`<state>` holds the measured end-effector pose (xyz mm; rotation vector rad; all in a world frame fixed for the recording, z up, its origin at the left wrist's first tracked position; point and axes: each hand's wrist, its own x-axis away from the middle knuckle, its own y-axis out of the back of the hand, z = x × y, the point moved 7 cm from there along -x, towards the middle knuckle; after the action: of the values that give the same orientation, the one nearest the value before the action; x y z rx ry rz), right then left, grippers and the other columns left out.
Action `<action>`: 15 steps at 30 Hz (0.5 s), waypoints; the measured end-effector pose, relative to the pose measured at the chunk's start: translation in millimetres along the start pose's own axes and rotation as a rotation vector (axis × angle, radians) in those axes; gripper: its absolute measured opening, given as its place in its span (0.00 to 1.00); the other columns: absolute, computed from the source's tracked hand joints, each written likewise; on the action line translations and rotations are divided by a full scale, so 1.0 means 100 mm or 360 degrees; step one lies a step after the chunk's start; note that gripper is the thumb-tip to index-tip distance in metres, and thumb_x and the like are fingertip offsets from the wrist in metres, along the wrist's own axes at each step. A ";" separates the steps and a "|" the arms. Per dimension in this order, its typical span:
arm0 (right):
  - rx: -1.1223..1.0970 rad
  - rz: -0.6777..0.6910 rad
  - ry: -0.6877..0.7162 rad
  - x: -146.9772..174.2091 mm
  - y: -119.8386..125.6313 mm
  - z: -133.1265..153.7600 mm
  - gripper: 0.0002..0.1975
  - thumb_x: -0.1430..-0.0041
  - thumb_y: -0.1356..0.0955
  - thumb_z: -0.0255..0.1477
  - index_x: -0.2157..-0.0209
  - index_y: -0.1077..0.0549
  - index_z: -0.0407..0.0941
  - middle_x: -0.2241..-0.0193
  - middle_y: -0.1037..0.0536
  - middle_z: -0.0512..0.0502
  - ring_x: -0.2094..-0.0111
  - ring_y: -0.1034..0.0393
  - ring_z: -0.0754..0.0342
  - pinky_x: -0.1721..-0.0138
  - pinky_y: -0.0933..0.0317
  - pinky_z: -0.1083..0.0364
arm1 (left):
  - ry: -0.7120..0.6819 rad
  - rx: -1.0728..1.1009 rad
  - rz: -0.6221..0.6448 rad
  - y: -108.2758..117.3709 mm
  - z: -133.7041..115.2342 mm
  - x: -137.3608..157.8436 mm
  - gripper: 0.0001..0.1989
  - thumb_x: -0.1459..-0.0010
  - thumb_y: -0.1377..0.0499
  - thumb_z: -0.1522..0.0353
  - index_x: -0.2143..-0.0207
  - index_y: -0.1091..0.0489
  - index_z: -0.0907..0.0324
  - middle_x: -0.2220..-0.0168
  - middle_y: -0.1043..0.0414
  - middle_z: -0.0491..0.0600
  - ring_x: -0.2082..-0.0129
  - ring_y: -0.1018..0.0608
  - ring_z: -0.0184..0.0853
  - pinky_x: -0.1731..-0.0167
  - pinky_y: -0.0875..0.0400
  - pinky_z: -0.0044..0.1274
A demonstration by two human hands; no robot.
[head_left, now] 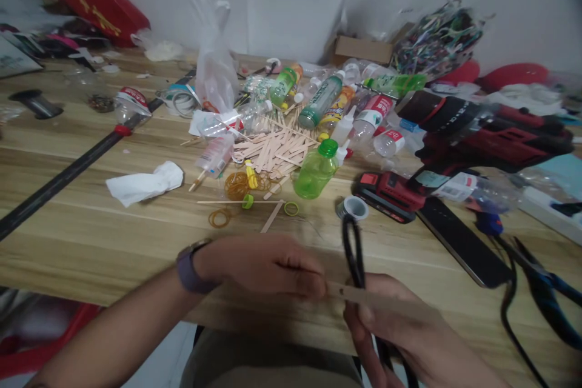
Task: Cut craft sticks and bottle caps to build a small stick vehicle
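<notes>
My left hand, with a purple-strapped watch on its wrist, is closed, its thumb and fingers pinching one end of a flat wooden craft stick. A small dark spot shows on the stick near those fingertips. The stick reaches rightward across my right hand, blurred at its far end. My right hand is closed around a looped black cord, which rises above the fingers and trails below them. Whether it also grips the stick is unclear. Beyond the hands stands a small solder-like spool.
A red-black cordless drill stands at right, near a black phone and pliers. A craft-stick pile, green bottle, rubber bands and tissue lie ahead. A dark pole crosses the left.
</notes>
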<state>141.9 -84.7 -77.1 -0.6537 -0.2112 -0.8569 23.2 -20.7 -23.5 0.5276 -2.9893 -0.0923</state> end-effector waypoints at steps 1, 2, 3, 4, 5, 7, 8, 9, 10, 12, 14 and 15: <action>-0.0061 0.0068 -0.0124 -0.02 -0.01 -0.06 0.25 0.45 0.27 0.51 0.72 0.32 0.42 0.85 0.26 0.47 0.90 0.41 0.63 0.90 0.51 0.66 | 0.0009 0.0012 0.0065 0.02 0.00 -0.01 0.18 0.36 0.45 0.62 0.78 0.35 0.58 0.80 0.42 0.40 0.78 0.40 0.27 0.76 0.47 0.21; -0.0086 0.0085 -0.0196 -0.03 0.00 -0.08 0.26 0.47 0.26 0.51 0.73 0.32 0.42 0.85 0.26 0.48 0.91 0.42 0.62 0.91 0.52 0.66 | 0.0039 0.0056 0.0115 0.03 0.01 -0.02 0.18 0.38 0.42 0.61 0.79 0.34 0.59 0.81 0.42 0.40 0.79 0.40 0.27 0.76 0.48 0.21; -0.0068 0.0085 -0.0200 -0.05 0.01 -0.08 0.26 0.47 0.26 0.51 0.73 0.32 0.42 0.85 0.27 0.48 0.91 0.42 0.62 0.92 0.53 0.66 | 0.0096 0.0171 0.0161 0.00 0.04 -0.03 0.19 0.40 0.40 0.59 0.80 0.34 0.59 0.82 0.42 0.40 0.79 0.41 0.27 0.77 0.49 0.21; -0.0004 0.0038 -0.0133 -0.06 0.03 -0.03 0.26 0.46 0.27 0.52 0.72 0.32 0.42 0.85 0.26 0.48 0.90 0.41 0.62 0.91 0.52 0.66 | 0.0167 0.0361 0.0090 -0.01 0.08 -0.04 0.20 0.41 0.39 0.58 0.81 0.34 0.59 0.83 0.42 0.40 0.80 0.41 0.27 0.77 0.50 0.21; 0.0107 -0.0078 -0.0011 -0.06 0.07 0.03 0.26 0.44 0.28 0.52 0.72 0.31 0.42 0.83 0.26 0.47 0.89 0.40 0.62 0.89 0.50 0.65 | 0.0180 0.0464 -0.0063 -0.01 0.12 -0.06 0.22 0.38 0.43 0.56 0.81 0.36 0.58 0.83 0.44 0.39 0.80 0.44 0.26 0.77 0.52 0.21; 0.0491 -0.0486 0.0291 0.01 0.20 0.21 0.24 0.37 0.31 0.50 0.72 0.29 0.42 0.80 0.24 0.47 0.85 0.35 0.61 0.84 0.43 0.63 | 0.0199 0.0694 -0.0292 -0.11 0.20 -0.09 0.23 0.36 0.47 0.56 0.81 0.40 0.58 0.83 0.47 0.39 0.81 0.47 0.25 0.77 0.55 0.22; 0.0769 -0.0733 0.0458 0.08 0.25 0.32 0.23 0.35 0.33 0.48 0.73 0.28 0.43 0.79 0.24 0.47 0.82 0.32 0.59 0.80 0.40 0.61 | 0.0204 0.0770 -0.0368 -0.20 0.23 -0.10 0.22 0.35 0.50 0.55 0.79 0.42 0.57 0.83 0.49 0.38 0.82 0.48 0.26 0.78 0.56 0.22; 0.1088 -0.0957 0.0635 0.17 0.28 0.43 0.21 0.33 0.33 0.45 0.74 0.26 0.44 0.78 0.23 0.47 0.79 0.30 0.57 0.77 0.38 0.60 | 0.0201 0.0899 -0.0418 -0.29 0.26 -0.11 0.22 0.36 0.50 0.53 0.79 0.43 0.56 0.84 0.50 0.38 0.84 0.49 0.26 0.80 0.57 0.23; 0.1414 -0.1120 0.0831 0.26 0.27 0.53 0.19 0.32 0.33 0.42 0.73 0.25 0.45 0.77 0.23 0.47 0.76 0.28 0.55 0.74 0.36 0.58 | 0.0187 0.1031 -0.0459 -0.38 0.27 -0.12 0.22 0.38 0.51 0.51 0.78 0.44 0.55 0.85 0.52 0.37 0.84 0.51 0.27 0.81 0.56 0.23; 0.2048 -0.1141 0.1152 0.37 0.18 0.61 0.11 0.32 0.34 0.34 0.67 0.22 0.46 0.74 0.22 0.48 0.73 0.27 0.53 0.71 0.35 0.56 | 0.0158 0.1439 -0.0392 -0.58 0.23 -0.14 0.21 0.41 0.47 0.48 0.75 0.44 0.54 0.88 0.55 0.36 0.86 0.52 0.28 0.82 0.58 0.24; 0.2557 -0.0966 0.1316 0.40 0.12 0.56 0.10 0.32 0.36 0.26 0.56 0.24 0.47 0.69 0.19 0.49 0.71 0.25 0.53 0.68 0.37 0.55 | 0.0177 0.1668 -0.0329 -0.70 0.15 -0.13 0.22 0.43 0.44 0.48 0.74 0.44 0.54 0.88 0.56 0.35 0.86 0.54 0.27 0.82 0.61 0.25; 0.2742 -0.0936 0.1336 0.42 0.12 0.52 0.14 0.32 0.38 0.23 0.51 0.26 0.46 0.65 0.18 0.49 0.70 0.24 0.53 0.66 0.38 0.54 | 0.0205 0.1673 -0.0351 -0.72 0.12 -0.11 0.23 0.44 0.44 0.47 0.74 0.45 0.54 0.88 0.56 0.35 0.86 0.54 0.27 0.81 0.61 0.25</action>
<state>183.0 -73.4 -23.4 1.4242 -0.2873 -1.0742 56.8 -83.8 -41.9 0.8708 -2.6032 1.4651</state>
